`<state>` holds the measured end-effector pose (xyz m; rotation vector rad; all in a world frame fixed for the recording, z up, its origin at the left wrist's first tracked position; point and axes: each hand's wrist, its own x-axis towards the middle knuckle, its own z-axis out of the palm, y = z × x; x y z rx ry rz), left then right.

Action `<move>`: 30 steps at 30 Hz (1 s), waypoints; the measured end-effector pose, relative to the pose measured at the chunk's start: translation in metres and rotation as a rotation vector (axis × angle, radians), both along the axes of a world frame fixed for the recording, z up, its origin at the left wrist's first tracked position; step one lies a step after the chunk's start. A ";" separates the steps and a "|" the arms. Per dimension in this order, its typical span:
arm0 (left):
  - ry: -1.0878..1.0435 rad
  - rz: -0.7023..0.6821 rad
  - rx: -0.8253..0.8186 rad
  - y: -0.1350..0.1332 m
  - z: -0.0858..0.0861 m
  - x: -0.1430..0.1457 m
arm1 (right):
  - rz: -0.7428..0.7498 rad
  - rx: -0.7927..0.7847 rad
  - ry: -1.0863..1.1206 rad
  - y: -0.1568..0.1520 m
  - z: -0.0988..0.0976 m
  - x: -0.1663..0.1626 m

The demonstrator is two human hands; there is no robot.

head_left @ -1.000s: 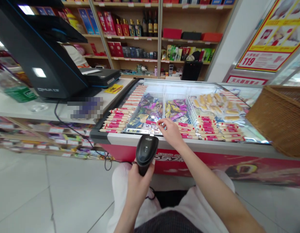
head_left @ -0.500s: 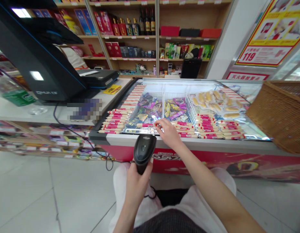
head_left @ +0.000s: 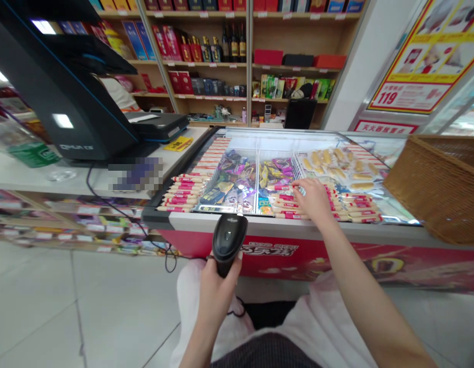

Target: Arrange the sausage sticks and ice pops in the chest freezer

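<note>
In my left hand (head_left: 217, 289) is a black barcode scanner (head_left: 228, 237), gripped by its handle, its head pointing forward at the front edge of the freezer. My right hand (head_left: 313, 201) is above the freezer glass, thumb and fingers pinched on the end of a wrapped sausage (head_left: 279, 187) with a red label. That sausage points left, over a stack of similar sausages (head_left: 290, 210) by the front edge. Further sausage stacks lie to the left (head_left: 181, 197) and right (head_left: 361, 207). Colourful wrapped packs (head_left: 237, 176) show inside the freezer, and packaged yellow corn-like pieces (head_left: 336, 163) lie at the right.
A black checkout machine (head_left: 91, 112) stands on the left counter (head_left: 79, 179), its cable hanging down. A brown wicker basket (head_left: 432, 194) sits on the freezer's right end. Shelves (head_left: 206, 64) with bottles and boxes rise behind the freezer (head_left: 237, 222).
My right hand has moved right with the sausage, from above the scanner to over the middle stack. My left hand keeps the scanner in nearly the same place.
</note>
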<state>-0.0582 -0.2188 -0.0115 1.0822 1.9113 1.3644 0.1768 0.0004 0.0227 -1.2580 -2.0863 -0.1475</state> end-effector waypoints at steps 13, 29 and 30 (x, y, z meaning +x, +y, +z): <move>-0.034 -0.001 0.012 -0.002 -0.003 -0.004 | 0.349 -0.074 0.088 0.010 0.014 -0.097; -0.016 0.028 0.046 -0.011 -0.012 -0.024 | 0.522 -0.056 -0.102 0.035 0.013 -0.283; -0.020 0.028 0.044 -0.011 -0.012 -0.023 | 0.525 -0.055 -0.072 0.033 0.015 -0.279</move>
